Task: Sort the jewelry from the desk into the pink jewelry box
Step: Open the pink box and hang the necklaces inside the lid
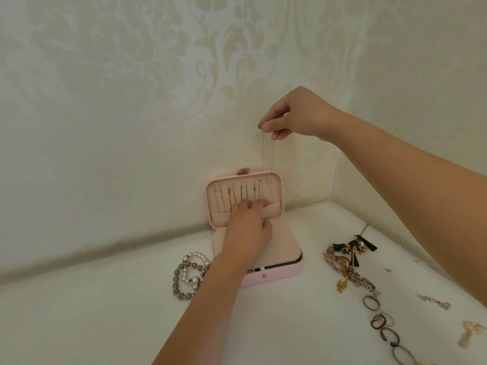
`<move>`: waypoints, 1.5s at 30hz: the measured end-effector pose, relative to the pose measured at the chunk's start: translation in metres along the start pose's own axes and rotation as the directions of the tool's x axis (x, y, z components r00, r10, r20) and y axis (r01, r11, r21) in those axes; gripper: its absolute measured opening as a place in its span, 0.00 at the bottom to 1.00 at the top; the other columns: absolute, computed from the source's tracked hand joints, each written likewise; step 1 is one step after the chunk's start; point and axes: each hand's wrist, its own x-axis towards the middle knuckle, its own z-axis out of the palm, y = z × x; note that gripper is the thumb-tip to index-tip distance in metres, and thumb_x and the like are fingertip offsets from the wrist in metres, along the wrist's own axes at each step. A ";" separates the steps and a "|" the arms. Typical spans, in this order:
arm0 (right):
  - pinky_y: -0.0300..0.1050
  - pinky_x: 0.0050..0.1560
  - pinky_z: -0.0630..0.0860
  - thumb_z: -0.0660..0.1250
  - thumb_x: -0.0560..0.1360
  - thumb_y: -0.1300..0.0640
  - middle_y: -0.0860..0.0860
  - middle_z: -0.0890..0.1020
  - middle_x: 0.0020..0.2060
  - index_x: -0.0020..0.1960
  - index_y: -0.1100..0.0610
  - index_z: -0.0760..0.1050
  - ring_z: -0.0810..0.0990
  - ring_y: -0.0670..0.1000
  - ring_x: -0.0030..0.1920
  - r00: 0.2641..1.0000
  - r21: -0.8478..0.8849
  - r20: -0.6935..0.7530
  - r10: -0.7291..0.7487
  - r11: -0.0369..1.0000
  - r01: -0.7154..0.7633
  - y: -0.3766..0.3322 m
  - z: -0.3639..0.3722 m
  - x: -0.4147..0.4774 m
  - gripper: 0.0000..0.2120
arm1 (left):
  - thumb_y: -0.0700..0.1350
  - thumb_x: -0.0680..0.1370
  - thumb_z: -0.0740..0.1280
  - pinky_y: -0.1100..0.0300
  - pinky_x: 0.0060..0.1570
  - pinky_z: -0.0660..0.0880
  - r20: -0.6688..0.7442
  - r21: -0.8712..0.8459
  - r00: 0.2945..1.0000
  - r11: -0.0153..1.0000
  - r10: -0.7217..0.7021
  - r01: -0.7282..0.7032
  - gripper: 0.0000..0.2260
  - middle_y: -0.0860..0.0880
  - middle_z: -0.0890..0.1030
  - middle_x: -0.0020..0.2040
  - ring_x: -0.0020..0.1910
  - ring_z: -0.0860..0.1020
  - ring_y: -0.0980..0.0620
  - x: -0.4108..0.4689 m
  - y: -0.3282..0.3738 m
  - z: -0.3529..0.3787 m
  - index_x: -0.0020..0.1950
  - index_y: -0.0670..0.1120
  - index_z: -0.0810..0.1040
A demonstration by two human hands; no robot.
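Just above the open lid of the pink jewelry box hangs a fine chain. It is doubled into two thin strands that run down to the lid's far-right hook slot. The right hand pinches its top between thumb and fingertips, held high so the strands fall straight. Several other chains hang on the hooks to the left of it.

The left hand lies against the lid's lining with bent fingers over the pocket band at the bottom. Whether they hook into the pocket or only press on it I cannot tell.

The step looks like seating this chain on the last free hook. It should go best with the strands kept taut and apart, lowered slowly so the loop catches the hook, not its neighbour. The slack end can then be tucked into the pocket. The left hand should steady the lid, since the lid stands upright and may tip.

The box stands in the corner of the white desk. Pearl and grey bead bracelets lie just beside its left side. To the right are a tangled heap of pieces and a row of rings — all not yet sorted.
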 end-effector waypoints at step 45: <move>0.32 0.32 0.77 0.76 0.66 0.65 0.53 0.81 0.30 0.41 0.63 0.80 0.78 0.42 0.25 0.999 0.065 -0.042 0.012 0.998 -0.009 0.036 0.039 -0.014 0.06 | 0.46 0.77 0.63 0.58 0.61 0.63 -0.033 0.039 0.998 0.998 0.046 -0.045 0.18 0.45 0.72 0.59 0.58 0.67 0.47 -0.002 -0.002 0.004 0.68 0.49 0.70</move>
